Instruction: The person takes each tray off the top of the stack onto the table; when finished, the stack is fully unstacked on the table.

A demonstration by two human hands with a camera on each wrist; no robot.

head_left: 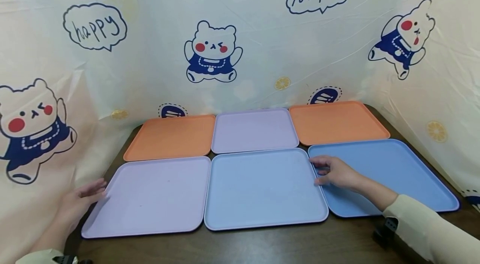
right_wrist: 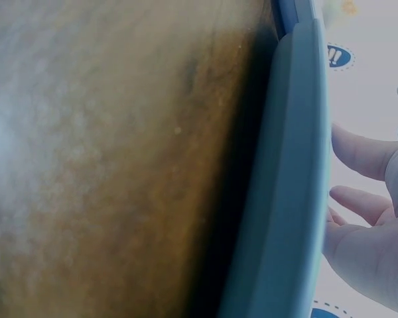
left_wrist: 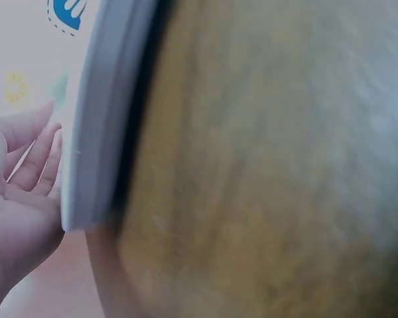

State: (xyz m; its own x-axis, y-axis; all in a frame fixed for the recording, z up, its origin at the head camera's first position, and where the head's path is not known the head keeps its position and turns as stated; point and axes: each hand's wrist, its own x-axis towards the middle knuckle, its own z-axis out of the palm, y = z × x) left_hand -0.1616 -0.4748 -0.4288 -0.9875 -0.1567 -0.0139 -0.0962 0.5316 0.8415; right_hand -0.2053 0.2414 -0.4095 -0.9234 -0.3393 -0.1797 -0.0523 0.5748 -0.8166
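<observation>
Left of the front lavender tray (head_left: 150, 197), my left hand (head_left: 76, 203) has its fingertips at the tray's outer edge. In the left wrist view those loosely bent fingers (left_wrist: 36, 162) lie beside the tray's pale rim (left_wrist: 99, 132). Over the seam between the light blue tray (head_left: 264, 191) and the darker blue tray (head_left: 386, 172), my right hand (head_left: 339, 174) touches the light blue tray's right edge. The right wrist view has that hand (right_wrist: 371, 218) beside a blue rim (right_wrist: 285, 179), thumb and fingers apart. Neither hand grips a tray.
Behind the front row lie an orange tray (head_left: 172, 137), a lavender tray (head_left: 255, 130) and another orange tray (head_left: 337, 122), edge to edge. All rest on a dark wooden table (head_left: 262, 247). A patterned curtain (head_left: 262, 47) rises right behind and along both sides.
</observation>
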